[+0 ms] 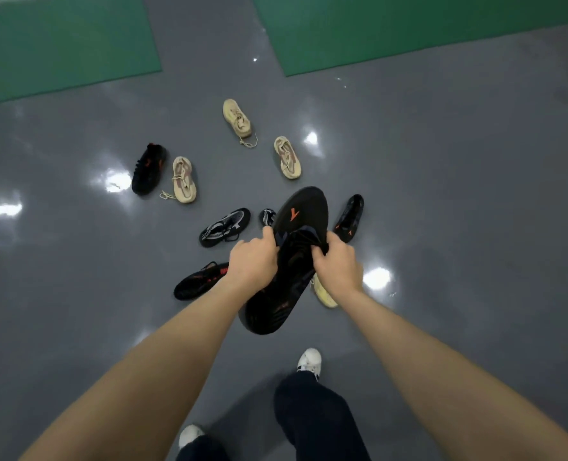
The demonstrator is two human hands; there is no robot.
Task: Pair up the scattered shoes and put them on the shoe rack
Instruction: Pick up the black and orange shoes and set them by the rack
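Here, the held shoe (286,261), black with an orange mark, hung in the air above the grey floor (459,194), toe toward the person and heel away. Both hands gripped it at the collar: the left hand (252,262) curled over the left edge, the right hand (337,264) pinching the right edge and tongue, as if pulling the opening apart.

Just right of it on the floor lay a black shoe (349,217) with the same orange mark, probably its partner. A second such shoe (149,169) lay far left, so the match was not certain. A beige shoe (324,294) peeked out under the right wrist. To the left lay a black-and-white shoe (224,227), with a scrap of another (267,217) just beside the held shoe, and a black knit shoe (200,281) nearer. Farther off lay three more beige shoes: one (185,179) by the far-left black shoe, one (287,157) in the middle, one (237,118) farthest.

No rack was in view.

The risk was pairing the wrong shoe, since the black ones looked alike from above and their sizes could not be read. Loose laces trailed on the floor and could snag a foot (310,359) stepping forward.
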